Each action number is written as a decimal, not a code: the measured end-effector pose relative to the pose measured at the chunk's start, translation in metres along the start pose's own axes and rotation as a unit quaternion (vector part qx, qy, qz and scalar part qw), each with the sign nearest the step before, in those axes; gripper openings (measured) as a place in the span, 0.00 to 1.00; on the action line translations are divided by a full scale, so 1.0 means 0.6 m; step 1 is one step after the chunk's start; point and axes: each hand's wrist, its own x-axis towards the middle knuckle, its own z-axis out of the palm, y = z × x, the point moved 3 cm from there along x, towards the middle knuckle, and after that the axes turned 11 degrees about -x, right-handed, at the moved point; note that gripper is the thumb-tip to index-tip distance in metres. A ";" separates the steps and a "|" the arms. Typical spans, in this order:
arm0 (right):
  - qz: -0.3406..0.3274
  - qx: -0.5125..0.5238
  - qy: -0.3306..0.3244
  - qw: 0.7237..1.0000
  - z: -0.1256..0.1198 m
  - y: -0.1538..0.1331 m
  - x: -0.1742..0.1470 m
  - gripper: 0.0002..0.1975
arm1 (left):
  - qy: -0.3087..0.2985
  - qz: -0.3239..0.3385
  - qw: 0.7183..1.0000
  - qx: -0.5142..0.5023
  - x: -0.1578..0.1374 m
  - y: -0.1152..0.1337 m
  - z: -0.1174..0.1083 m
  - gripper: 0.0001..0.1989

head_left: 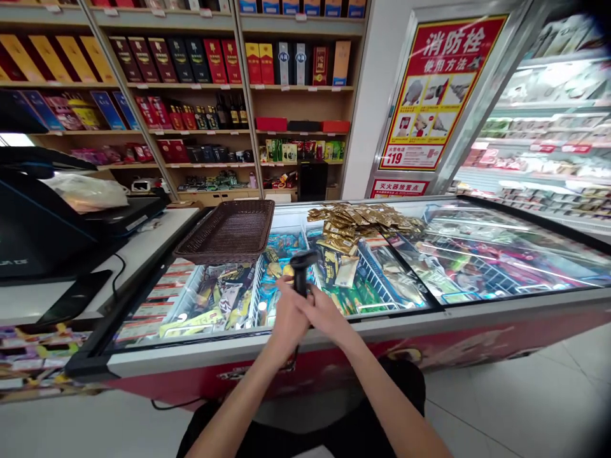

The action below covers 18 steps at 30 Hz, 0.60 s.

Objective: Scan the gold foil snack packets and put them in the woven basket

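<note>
Scanner, judging by shape: mid-frame, upright, held in front of the freezer's near edge. Likely light, stiff, hard plastic; not very slippery, though a drop could crack it. Best hold is round the narrow grip, below the wider head, leaving the head's face uncovered. Looks all black, plain, matt to slightly shiny, slim grip flaring into a broad top; slightly blurred, lower part hidden by fingers, no label readable. Hands together, both clamped on the grip: left hand on the left side, right hand against it on the right. Can't tell which one bears the weight. Around it: brown basket upper left of centre, gold packets heaped upper right of centre, both on the freezer. White surface at frame left.
</note>
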 end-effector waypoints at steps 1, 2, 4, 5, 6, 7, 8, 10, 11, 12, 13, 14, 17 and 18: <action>0.009 0.037 0.005 0.999 -0.004 0.001 -0.010 0.23 | -0.025 0.061 0.998 0.025 -0.019 0.021 0.024 0.25; 0.023 0.071 0.019 0.997 -0.016 0.007 -0.012 0.22 | -0.048 0.120 0.990 0.047 -0.035 0.040 0.045 0.25; 0.054 0.126 0.059 0.989 -0.062 0.032 -0.002 0.18 | -0.101 0.205 0.971 0.071 -0.050 0.066 0.080 0.25; 0.071 0.147 0.079 0.983 -0.091 0.050 0.007 0.16 | -0.130 0.215 0.965 0.079 -0.045 0.073 0.094 0.21; 0.088 0.166 0.097 0.977 -0.121 0.070 0.016 0.14 | -0.153 0.202 0.963 0.095 -0.029 0.075 0.106 0.18; 0.105 0.183 0.110 0.971 -0.150 0.092 0.024 0.13 | -0.164 0.171 0.964 0.125 -0.005 0.074 0.116 0.18; 0.121 0.200 0.118 0.965 -0.176 0.114 0.029 0.12 | -0.160 0.127 0.965 0.164 0.027 0.069 0.125 0.22; 0.144 0.240 0.120 0.953 -0.220 0.155 0.031 0.11 | -0.135 0.066 0.959 0.240 0.104 0.059 0.144 0.26; 0.151 0.261 0.117 0.946 -0.236 0.173 0.029 0.11 | -0.136 0.066 0.956 0.251 0.143 0.054 0.156 0.26; 0.155 0.283 0.113 0.940 -0.249 0.188 0.026 0.11 | -0.142 0.071 0.953 0.257 0.180 0.050 0.170 0.26; 0.157 0.305 0.111 0.933 -0.259 0.201 0.023 0.11 | -0.151 0.076 0.951 0.258 0.213 0.045 0.183 0.27; 0.157 0.325 0.109 0.926 -0.266 0.212 0.021 0.12 | -0.160 0.078 0.950 0.258 0.242 0.040 0.195 0.27; 0.156 0.375 0.111 0.907 -0.279 0.232 0.018 0.14 | -0.166 0.057 0.950 0.259 0.296 0.035 0.215 0.27; 0.159 0.386 0.112 0.902 -0.281 0.236 0.018 0.15 | -0.161 0.046 0.951 0.258 0.301 0.037 0.214 0.28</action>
